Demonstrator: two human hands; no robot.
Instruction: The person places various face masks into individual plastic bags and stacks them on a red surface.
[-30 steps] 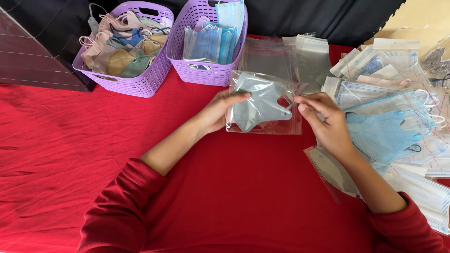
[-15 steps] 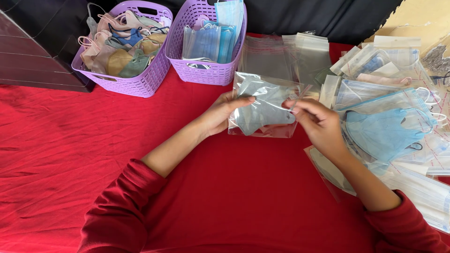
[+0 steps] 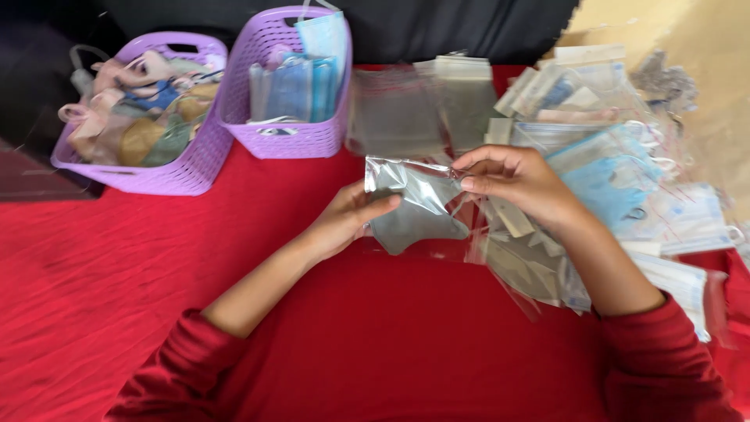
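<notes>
A red cloth (image 3: 117, 273) covers the table before dark drapery (image 3: 437, 23).

Two purple baskets (image 3: 285, 133) of masks stand behind a red cloth (image 3: 117, 266).

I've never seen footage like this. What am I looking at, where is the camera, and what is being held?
No machine here: a person in red sleeves works with bare hands, filmed by a camera worn on the head, looking down. The left hand and right hand together hold a clear plastic bag with a grey face mask inside; the right fingers pinch its top edge. Below is a red tablecloth. Two purple baskets of masks stand at the back, with blue masks and more clear bags piled to the right.
</notes>
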